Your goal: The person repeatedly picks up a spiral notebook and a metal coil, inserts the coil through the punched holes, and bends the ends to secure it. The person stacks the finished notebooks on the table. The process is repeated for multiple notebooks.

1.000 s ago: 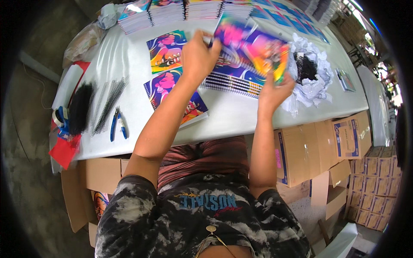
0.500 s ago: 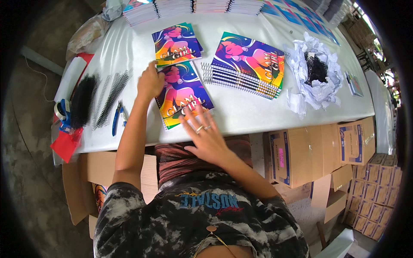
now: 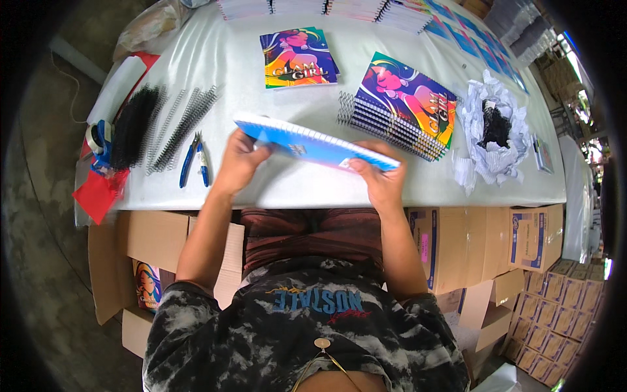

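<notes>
Both my hands hold a notebook [image 3: 317,147] above the table, tilted, with a blue cover toward me and a row of punched holes along its upper edge. My left hand [image 3: 238,166] grips its left end, thumb on the cover. At the right end my right hand [image 3: 384,179] does the same; its other fingers are hidden behind. Beyond lie a few notebooks [image 3: 300,59] with a colourful cover of a drawn woman. To their right, a stack of spiral notebooks [image 3: 408,98] has coils showing along its near edge.
Black wire coils [image 3: 134,130] lie at left, with blue-handled pliers [image 3: 188,160] and a tape dispenser [image 3: 101,144] close by. Crumpled white paper [image 3: 470,121] surrounds something black at right. More notebooks [image 3: 353,8] line the far edge. Cardboard boxes [image 3: 460,245] stand below the table.
The near notebook has been lifted off the table and turned, its blue side now showing. My right hand has moved onto its right end, my left onto its left end.
</notes>
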Demonstrator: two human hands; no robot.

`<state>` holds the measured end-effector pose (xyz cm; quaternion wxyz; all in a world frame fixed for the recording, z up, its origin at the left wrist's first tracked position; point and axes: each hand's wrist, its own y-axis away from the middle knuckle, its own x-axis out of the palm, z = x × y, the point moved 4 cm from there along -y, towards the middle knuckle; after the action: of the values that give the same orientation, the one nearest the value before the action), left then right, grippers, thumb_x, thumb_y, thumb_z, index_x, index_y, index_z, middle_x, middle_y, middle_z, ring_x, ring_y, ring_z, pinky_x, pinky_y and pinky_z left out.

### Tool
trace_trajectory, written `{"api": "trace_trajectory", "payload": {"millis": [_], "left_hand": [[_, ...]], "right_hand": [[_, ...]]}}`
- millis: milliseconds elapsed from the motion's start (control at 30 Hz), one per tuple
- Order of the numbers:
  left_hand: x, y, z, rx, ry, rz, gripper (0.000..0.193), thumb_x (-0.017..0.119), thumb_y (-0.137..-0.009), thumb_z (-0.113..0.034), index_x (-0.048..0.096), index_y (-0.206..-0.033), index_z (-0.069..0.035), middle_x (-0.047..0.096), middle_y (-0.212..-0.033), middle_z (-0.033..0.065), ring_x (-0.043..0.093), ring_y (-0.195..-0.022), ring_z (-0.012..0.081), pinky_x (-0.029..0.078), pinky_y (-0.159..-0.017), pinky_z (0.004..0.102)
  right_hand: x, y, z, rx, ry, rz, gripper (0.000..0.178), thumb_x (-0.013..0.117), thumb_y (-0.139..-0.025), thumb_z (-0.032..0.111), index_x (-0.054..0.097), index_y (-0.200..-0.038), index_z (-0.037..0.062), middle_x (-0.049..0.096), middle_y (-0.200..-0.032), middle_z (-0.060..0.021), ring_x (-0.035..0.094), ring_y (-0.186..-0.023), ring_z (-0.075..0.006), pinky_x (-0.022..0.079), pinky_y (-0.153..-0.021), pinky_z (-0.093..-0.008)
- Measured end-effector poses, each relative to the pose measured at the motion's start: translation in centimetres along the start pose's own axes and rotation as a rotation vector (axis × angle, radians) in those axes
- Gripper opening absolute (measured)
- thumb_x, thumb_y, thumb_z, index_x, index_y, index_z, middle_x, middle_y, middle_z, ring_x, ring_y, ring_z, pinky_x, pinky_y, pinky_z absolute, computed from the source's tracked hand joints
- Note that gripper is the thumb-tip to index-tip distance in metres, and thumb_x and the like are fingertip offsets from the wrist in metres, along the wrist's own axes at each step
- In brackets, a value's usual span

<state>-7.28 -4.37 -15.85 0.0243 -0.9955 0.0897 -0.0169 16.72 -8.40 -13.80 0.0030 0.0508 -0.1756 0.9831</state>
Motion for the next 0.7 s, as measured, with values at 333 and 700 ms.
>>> {"api": "trace_trajectory", "payload": {"millis": [333, 700], "left_hand": [[-9.5, -4.2, -0.6, 0.185, -1.459, -0.555, 0.033, 0.061, -0.079, -0.022, 0.059, -0.109, -0.008, 0.058, -0.108, 0.0117, 0.054, -0.096, 0.0316, 0.042, -0.083, 0.0430], [-17.8, -4.6, 0.4, -0.271, -1.212, -0.304, 0.047, 0.054, -0.083, -0.046, 0.061, -0.102, -0.003, 0.063, -0.098, 0.0177, 0.059, -0.095, 0.0316, 0.044, -0.082, 0.0403]], "right_hand": [[-1.2, -1.3, -3.3, 0.070, 0.042, 0.167, 0.029, 0.066, -0.079, 0.001, 0.061, -0.107, -0.0003, 0.063, -0.098, -0.0059, 0.056, -0.084, -0.0074, 0.047, -0.073, -0.0223], [-0.2, -2.6, -1.7, 0.018, -0.019, 0.177, 0.032, 0.063, -0.080, -0.002, 0.058, -0.112, -0.0036, 0.062, -0.109, -0.0090, 0.057, -0.095, -0.0101, 0.044, -0.085, -0.0242]]}}
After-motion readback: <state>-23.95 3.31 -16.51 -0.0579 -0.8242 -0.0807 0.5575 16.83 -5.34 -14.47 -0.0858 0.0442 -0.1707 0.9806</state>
